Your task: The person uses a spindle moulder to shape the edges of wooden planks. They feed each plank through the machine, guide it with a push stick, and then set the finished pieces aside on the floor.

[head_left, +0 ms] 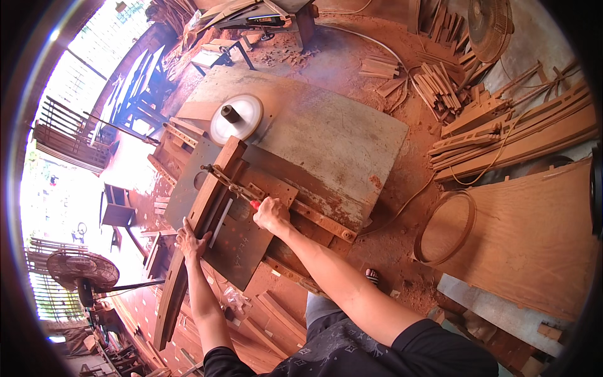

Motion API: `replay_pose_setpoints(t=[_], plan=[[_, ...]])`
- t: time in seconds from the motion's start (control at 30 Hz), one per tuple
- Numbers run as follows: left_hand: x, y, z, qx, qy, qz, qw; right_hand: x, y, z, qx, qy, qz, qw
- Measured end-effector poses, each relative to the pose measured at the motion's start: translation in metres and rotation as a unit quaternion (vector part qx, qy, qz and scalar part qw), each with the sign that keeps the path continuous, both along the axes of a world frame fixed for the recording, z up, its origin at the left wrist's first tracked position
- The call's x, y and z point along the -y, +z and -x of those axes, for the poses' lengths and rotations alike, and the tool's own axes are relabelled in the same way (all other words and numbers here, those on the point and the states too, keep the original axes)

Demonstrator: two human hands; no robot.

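A long wooden beam [204, 200] lies slantwise across a dark metal plate [233, 254], its near end reaching past the plate at lower left. My left hand [191, 241] rests on the beam with its fingers spread and thumb apart. My right hand [272, 217] is closed round the red handle [255, 204] of a metal clamp [229, 184], whose far end reaches over the beam. Beneath the clamp sits a brown wooden jig [260, 182]. Just beyond the beam's far end stands a round white disc [248, 113] with a dark upright spindle [230, 114].
A broad worn tabletop [339, 138] extends beyond the jig. Stacked boards [521, 138] and a large wooden panel [521, 232] stand at right. Fans are at far left [81, 270] and upper right [490, 28]. Timber strips [276, 317] and sawdust cover the floor; a cable [402, 220] crosses it.
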State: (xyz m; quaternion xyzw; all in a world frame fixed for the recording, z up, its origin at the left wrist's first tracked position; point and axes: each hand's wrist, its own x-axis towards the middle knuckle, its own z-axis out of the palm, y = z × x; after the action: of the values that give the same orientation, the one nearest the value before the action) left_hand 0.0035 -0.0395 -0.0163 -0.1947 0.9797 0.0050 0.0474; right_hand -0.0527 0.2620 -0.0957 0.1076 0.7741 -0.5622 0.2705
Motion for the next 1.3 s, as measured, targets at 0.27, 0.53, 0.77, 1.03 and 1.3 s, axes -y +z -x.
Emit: replay_pose_setpoints(t=[0.27, 0.53, 0.77, 1.03, 1.3], plan=[[0.007, -0.001, -0.007, 0.001, 0.0, 0.003, 1.0, 0.01, -0.004, -0.004, -0.056, 0.001, -0.016, 0.998], [0.014, -0.004, -0.012, -0.01, -0.001, 0.011, 1.0, 0.015, 0.013, -0.013, -0.105, -0.054, -0.137, 0.984], [0.007, -0.003, -0.016, 0.001, 0.014, 0.018, 1.0, 0.013, 0.017, -0.015, -0.093, -0.043, -0.134, 0.986], [0.029, -0.012, -0.03, 0.003, 0.008, 0.006, 1.0, -0.015, 0.068, -0.031, -0.093, 0.042, -0.147, 0.984], [0.016, -0.003, -0.012, -0.064, -0.02, 0.028, 0.997, -0.027, 0.091, -0.019, -0.07, 0.028, -0.216, 0.974]])
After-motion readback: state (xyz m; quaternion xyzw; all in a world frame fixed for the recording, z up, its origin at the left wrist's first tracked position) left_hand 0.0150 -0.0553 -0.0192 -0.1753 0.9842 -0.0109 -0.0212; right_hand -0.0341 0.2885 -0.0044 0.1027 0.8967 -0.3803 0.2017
